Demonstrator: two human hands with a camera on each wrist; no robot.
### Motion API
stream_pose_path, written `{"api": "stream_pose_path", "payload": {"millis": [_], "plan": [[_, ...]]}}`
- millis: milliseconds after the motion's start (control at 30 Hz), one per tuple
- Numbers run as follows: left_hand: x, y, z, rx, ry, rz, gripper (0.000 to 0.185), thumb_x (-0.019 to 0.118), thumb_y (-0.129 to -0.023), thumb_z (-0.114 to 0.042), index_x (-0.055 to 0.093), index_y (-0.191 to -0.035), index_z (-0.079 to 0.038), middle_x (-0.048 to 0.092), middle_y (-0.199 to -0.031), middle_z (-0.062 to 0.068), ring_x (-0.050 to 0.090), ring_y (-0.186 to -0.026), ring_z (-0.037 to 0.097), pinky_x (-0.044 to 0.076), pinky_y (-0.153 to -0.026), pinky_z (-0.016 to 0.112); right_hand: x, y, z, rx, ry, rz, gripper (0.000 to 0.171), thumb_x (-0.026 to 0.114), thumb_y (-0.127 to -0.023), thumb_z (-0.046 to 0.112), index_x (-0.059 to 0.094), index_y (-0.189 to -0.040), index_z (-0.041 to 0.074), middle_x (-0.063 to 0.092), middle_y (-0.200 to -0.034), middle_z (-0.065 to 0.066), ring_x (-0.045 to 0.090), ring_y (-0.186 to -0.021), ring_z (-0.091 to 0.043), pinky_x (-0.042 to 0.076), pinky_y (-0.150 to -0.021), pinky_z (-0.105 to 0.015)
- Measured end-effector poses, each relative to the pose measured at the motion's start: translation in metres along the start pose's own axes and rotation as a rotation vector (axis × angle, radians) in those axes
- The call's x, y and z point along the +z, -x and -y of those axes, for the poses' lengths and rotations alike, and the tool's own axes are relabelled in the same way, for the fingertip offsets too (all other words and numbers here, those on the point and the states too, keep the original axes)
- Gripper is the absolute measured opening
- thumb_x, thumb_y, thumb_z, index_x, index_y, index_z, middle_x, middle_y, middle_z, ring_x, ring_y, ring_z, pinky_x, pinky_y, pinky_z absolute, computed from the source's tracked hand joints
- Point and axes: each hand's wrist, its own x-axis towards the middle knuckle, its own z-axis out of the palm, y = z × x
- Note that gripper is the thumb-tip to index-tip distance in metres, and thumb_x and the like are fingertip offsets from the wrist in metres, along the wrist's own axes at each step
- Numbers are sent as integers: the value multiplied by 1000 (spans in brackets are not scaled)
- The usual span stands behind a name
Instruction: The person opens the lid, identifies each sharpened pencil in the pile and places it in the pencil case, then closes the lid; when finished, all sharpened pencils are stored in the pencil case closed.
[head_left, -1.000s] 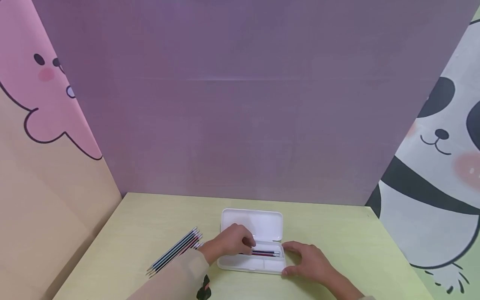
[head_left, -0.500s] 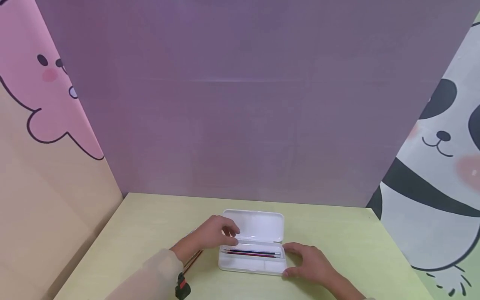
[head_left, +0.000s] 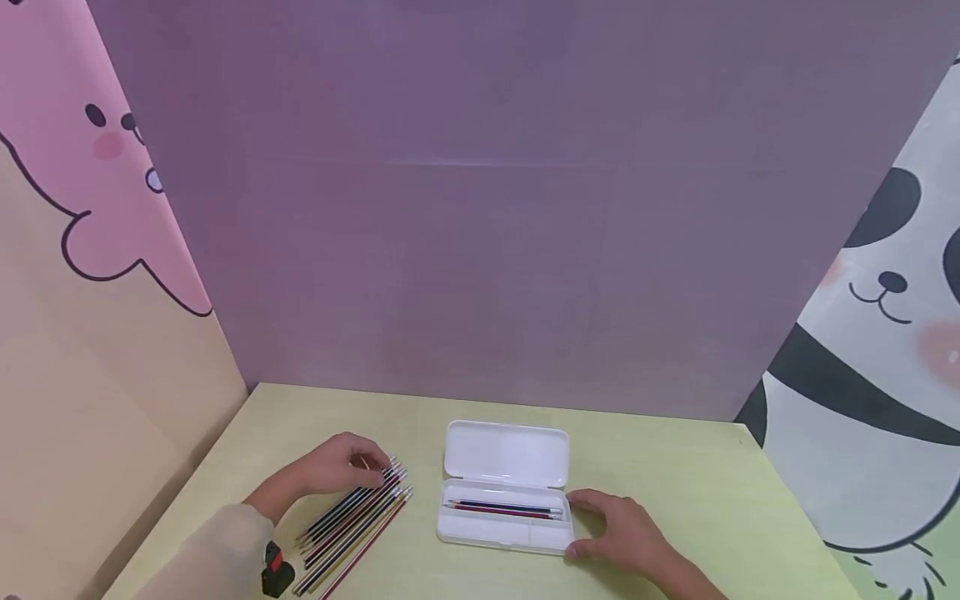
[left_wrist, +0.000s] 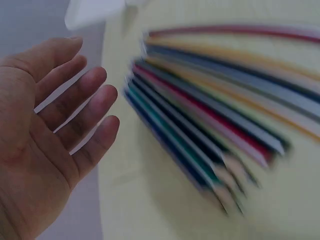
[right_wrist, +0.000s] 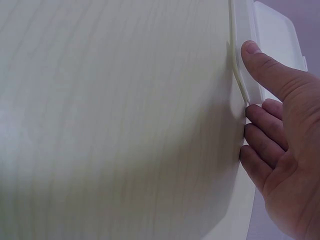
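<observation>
Left hand (head_left: 333, 471) hovers over the far ends of the loose row of thin coloured pencils (head_left: 352, 529), which lies on the pale green desk (head_left: 675, 467) left of the open white plastic pencil case (head_left: 504, 487); my fingers (left_wrist: 82, 112) are spread and relaxed, holding nothing. Right hand (head_left: 622, 529) rests against the case's right end, thumb and fingertips loosely bracing the rim. Judgement: pinch one pencil only, near its middle, and lift cleanly so neighbours stay put. Row's long axis runs diagonally, far ends nearest the case; two pencils (head_left: 506, 507) inside lie lengthwise along it.
</observation>
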Motion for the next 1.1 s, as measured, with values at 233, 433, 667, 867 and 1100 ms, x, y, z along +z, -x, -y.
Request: {"api": "stream_pose_path", "payload": {"millis": [233, 433, 667, 867, 1100], "plan": [[-7, 25, 29, -60, 72, 1, 30, 68, -97, -15, 69, -120, 4, 72, -102, 10, 64, -89, 16, 55, -69, 35, 4, 2, -4, 25, 5, -5, 71, 93, -62, 50, 71, -125, 24, 73, -124, 6, 66, -119, -26, 49, -101, -51], [-8, 32, 46, -62, 102, 0, 28, 70, -95, -10, 69, -118, 6, 73, -100, 12, 65, -89, 15, 55, -73, 28, 2, -2, -4, 22, 9, 0, 73, 93, -64, 51, 70, -126, 22, 73, -125, 5, 66, -120, -27, 49, -102, -51], [-11, 28, 47, -69, 98, -12, 28, 74, -89, 1, 71, -117, 3, 71, -105, 15, 65, -92, 18, 56, -79, 25, -5, -10, -2, 42, -4, 10, 74, 94, -65, 49, 69, -129, 22, 71, -129, 3, 64, -124, -30, 48, -105, -53], [-9, 28, 47, -105, 59, -14, 26, 73, -89, 3, 73, -116, 0, 71, -103, 10, 64, -93, 19, 55, -80, 25, -5, -12, -4, 20, 2, 23, 74, 93, -65, 49, 69, -129, 21, 72, -129, 1, 65, -123, -30, 47, -104, -54], [-5, 34, 47, -130, 29, -19, 24, 71, -89, 5, 73, -113, 2, 71, -99, 10, 63, -90, 20, 54, -79, 27, -1, -5, -3, 22, -8, 37, 74, 93, -64, 50, 69, -128, 21, 72, -129, 0, 65, -122, -31, 48, -103, -54]]}}
